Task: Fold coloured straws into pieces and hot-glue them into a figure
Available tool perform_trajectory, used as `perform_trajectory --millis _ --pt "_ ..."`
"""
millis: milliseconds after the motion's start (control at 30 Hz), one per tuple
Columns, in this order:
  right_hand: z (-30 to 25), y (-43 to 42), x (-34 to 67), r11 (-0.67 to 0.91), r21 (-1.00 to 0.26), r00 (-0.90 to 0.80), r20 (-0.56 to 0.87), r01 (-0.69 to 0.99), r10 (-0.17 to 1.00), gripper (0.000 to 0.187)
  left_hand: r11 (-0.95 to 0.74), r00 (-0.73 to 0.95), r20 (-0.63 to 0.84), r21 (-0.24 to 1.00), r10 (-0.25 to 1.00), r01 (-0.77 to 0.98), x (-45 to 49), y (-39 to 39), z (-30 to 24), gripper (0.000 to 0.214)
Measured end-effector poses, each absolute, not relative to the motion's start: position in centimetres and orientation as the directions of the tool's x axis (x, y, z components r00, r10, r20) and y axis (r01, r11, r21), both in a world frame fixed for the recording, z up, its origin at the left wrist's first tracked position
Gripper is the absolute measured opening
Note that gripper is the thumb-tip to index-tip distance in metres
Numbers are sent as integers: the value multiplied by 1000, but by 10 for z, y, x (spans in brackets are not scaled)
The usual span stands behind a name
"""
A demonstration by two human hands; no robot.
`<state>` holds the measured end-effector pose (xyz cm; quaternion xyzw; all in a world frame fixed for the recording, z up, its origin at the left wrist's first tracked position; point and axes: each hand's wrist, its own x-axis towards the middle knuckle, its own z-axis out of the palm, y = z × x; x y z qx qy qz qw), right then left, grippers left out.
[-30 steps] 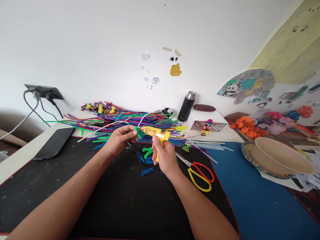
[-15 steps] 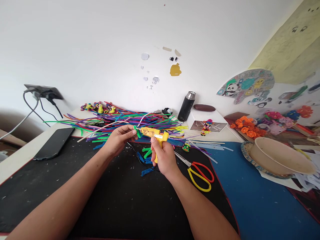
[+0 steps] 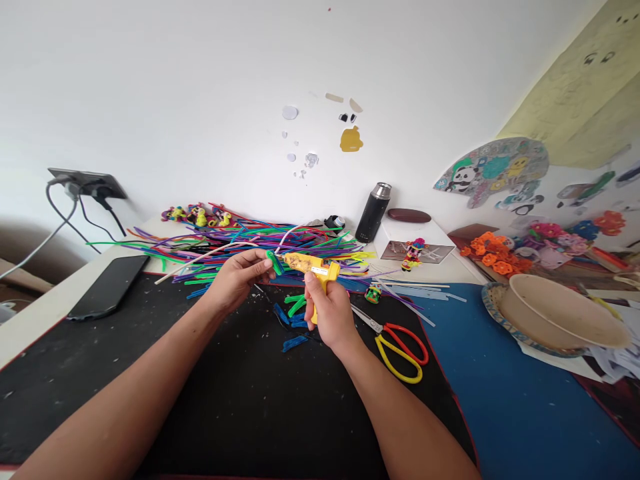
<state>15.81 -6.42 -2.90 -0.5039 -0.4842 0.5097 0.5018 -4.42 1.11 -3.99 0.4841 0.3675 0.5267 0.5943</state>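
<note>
Between the thumb and fingers of my left hand (image 3: 243, 277) is a short green pipe cleaner piece (image 3: 274, 263), bent or doubled over. My right hand (image 3: 330, 310) is wrapped round the handle of a yellow hot glue gun (image 3: 311, 267). The gun's nozzle points left, close beside the green piece; I cannot tell whether they touch. Below the gun, short blue pipe cleaner pieces (image 3: 294, 343) and green pieces (image 3: 296, 307) lie on the black mat (image 3: 240, 407). Scissors (image 3: 395, 343) with one red and one yellow handle lie to the right of my right hand.
Loose coloured pipe cleaners (image 3: 250, 233) are heaped along the wall. A black thermos (image 3: 373, 213) stands behind, beside a white box (image 3: 425, 233). A phone (image 3: 107, 287) lies at left, a beige bowl (image 3: 565, 313) at right. A small green-and-yellow figure (image 3: 373, 293) sits near the scissors.
The glue gun has shifted slightly right, its nozzle drawing back a little from the green piece. My left hand has stayed almost still, with the green piece turned slightly.
</note>
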Motion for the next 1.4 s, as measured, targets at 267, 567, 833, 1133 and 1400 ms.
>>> perform_trajectory --millis 267,567,833,1133,1400 --pt "-26 -66 156 -40 -999 2 -40 -19 999 64 -20 165 69 960 984 -280 -44 11 -39 39" --pt "-28 -67 156 -39 -999 -4 -39 -26 999 64 -21 168 72 958 983 -285 -44 11 -40 37" --pt "-26 -66 158 -37 -999 16 -37 -17 999 63 -33 145 79 955 986 -295 -43 10 -36 37" --pt "-27 -67 157 -32 -999 -2 -32 0 999 64 -39 108 80 939 991 -340 -42 11 -36 39" --pt "-32 -67 156 -17 -999 -21 -18 28 1000 64 -34 96 72 934 993 -355 -42 10 -36 39"
